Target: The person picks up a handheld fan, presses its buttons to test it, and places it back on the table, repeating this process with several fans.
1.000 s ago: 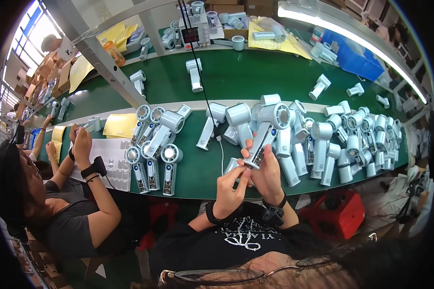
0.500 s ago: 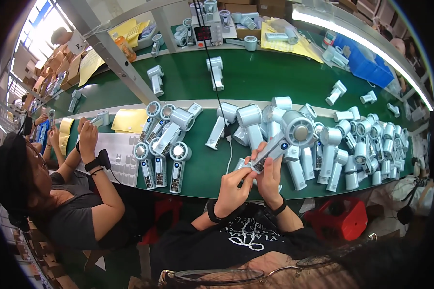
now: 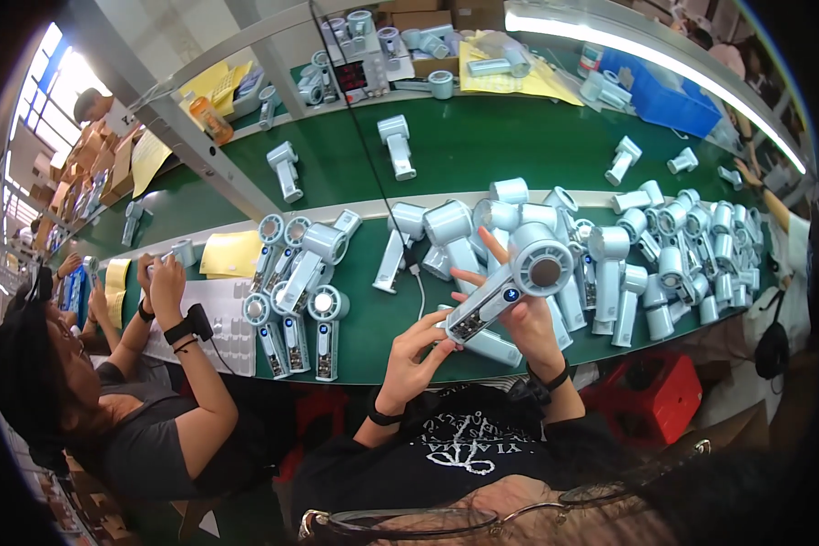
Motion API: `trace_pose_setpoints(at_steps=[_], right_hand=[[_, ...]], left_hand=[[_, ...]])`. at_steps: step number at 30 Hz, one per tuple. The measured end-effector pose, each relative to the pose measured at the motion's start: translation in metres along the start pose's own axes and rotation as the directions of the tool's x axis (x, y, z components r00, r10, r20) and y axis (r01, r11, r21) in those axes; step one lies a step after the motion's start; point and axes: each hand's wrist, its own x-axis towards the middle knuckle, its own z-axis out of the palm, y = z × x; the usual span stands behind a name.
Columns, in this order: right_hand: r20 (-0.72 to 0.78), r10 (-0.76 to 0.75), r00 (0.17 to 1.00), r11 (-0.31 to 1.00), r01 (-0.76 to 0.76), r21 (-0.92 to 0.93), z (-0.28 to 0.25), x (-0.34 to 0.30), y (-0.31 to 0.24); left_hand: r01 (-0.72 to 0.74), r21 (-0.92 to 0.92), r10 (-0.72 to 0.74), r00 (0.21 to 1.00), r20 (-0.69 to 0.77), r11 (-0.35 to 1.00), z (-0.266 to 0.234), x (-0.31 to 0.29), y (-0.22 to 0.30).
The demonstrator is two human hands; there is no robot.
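A pale blue handheld fan is held at a slant above the bench, its round head up to the right and circuit parts showing in the uncovered handle. My left hand is closed on the handle's lower end, thumb and fingers pinching it. Behind the handle, my right hand has its fingers stretched and spread; part of its palm is hidden by the fan. Another fan lies on the green bench just beyond my hands. A white cable with a black connector runs down to their left.
Many fans crowd the bench at right. Several with uncovered handles lie to the left. A co-worker sits at left beside a white tray. Across the divider are scattered fans and a blue bin. A red stool stands below.
My right hand's fingers have spread out from around the fan. My left hand has moved slightly left and down with the handle's end. The view has shifted a little.
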Motion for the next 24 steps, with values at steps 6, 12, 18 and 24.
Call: trace_pose_setpoints(at_steps=[6, 12, 18, 24], right_hand=[[-0.233, 0.092, 0.968, 0.908, 0.015, 0.418, -0.002, -0.005, -0.009], [-0.202, -0.003, 0.979, 0.992, 0.029, 0.126, -0.021, -0.011, -0.023], [0.169, -0.062, 0.984, 0.837, 0.143, -0.528, -0.061, -0.01, -0.043], [0.185, -0.281, 0.942, 0.735, 0.335, -0.589, -0.047, 0.001, -0.042]], left_hand=[[0.109, -0.007, -0.108, 0.988, 0.111, 0.994, -0.007, 0.002, -0.001], [0.044, -0.009, -0.042, 0.987, 0.156, 0.999, -0.019, 0.0, 0.012], [-0.041, 0.109, 0.013, 0.969, 0.246, 0.993, -0.025, 0.0, 0.024], [-0.015, 0.077, 0.006, 0.992, 0.124, 0.997, -0.011, -0.003, 0.023]])
